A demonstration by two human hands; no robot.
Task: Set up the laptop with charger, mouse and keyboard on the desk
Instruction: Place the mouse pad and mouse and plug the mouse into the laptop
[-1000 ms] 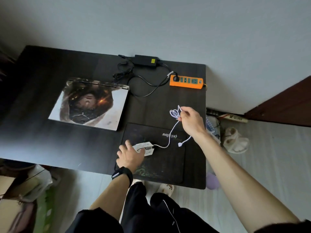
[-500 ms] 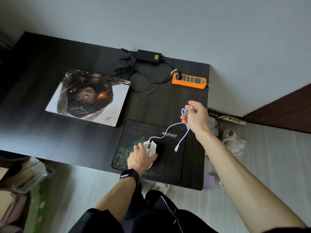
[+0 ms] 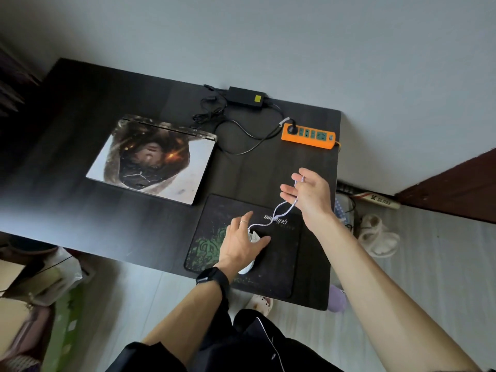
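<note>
Pinching cable (image 3: pixel 283 214) aloft with right hand (image 3: pixel 311 196), pressing mouse (image 3: pixel 252 236) with flat left hand (image 3: pixel 240 244); mouse hookup likely underway, next run free end to laptop (image 3: pixel 153 159).

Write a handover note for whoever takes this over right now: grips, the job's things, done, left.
Left grip: flat on the white mouse, fingers spread, on the mouse pad.
Right grip: raised above the desk, holding the mouse cable, which hangs down to the mouse; plug end hidden.
Laptop: closed, left of the pad.
Charger brick: at the back edge, plugged into the orange power strip; its lead lies coiled behind the laptop, connection unclear.
Done: laptop, pad and mouse placed; charger on mains.
Left: plug in mouse, check charger lead, open laptop, add keyboard (none in view).
</note>
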